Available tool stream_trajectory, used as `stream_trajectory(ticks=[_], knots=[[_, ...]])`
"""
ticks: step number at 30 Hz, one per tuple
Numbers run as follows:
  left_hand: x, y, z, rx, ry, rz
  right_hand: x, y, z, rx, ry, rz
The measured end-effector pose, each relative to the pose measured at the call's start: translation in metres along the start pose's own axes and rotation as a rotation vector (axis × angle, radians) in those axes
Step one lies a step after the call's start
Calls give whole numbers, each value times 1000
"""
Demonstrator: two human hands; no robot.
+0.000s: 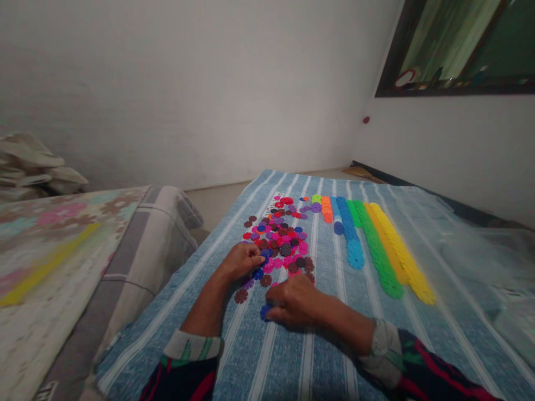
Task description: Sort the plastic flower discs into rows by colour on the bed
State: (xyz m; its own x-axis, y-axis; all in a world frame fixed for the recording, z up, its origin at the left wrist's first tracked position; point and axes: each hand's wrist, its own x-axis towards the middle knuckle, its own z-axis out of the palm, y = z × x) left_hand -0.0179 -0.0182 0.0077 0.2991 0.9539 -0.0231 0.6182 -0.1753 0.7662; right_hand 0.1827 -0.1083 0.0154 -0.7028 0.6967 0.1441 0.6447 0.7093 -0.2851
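Note:
A mixed pile of plastic snowflake discs (pixel 276 236) in pink, red, brown, purple and blue lies on a striped blue cloth. At its left edge is my left hand (pixel 241 260), thumb and fingers pinched on a blue snowflake disc (pixel 266 254). My right hand (pixel 295 301) is at the near edge of the pile, palm down. Its thumb and forefinger pinch another dark blue snowflake disc (pixel 264 313). Beside the left hand lie a loose blue disc (pixel 258 274) and a brown disc (pixel 241 296).
To the right lie overlapping rows of discs sorted by colour: yellow (pixel 403 253), green (pixel 378 262), blue (pixel 345 217) and orange (pixel 326 209). Clear plastic bags (pixel 472 250) rest at the far right. A second cloth-covered surface (pixel 125 267) stands at left, across a gap.

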Motion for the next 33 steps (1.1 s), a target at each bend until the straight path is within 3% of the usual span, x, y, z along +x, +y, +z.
stream_trajectory(ticks=[5, 9, 14, 18, 28, 33], knots=[[1, 0, -1, 29, 21, 17, 4, -15, 10, 1, 37, -6], [1, 1, -2, 14, 35, 21, 9, -2, 2, 129, -14, 69], [-1, 4, -3, -20, 30, -18, 2, 47, -9, 573, 215, 365], [0, 1, -3, -48, 17, -19, -14, 68, -13, 866, 229, 469], [-1, 5, -3, -55, 46, -27, -24, 59, -1, 893, 169, 514], [-2, 13, -6, 96, 179, -18, -24, 59, 3, 858, 208, 497]])
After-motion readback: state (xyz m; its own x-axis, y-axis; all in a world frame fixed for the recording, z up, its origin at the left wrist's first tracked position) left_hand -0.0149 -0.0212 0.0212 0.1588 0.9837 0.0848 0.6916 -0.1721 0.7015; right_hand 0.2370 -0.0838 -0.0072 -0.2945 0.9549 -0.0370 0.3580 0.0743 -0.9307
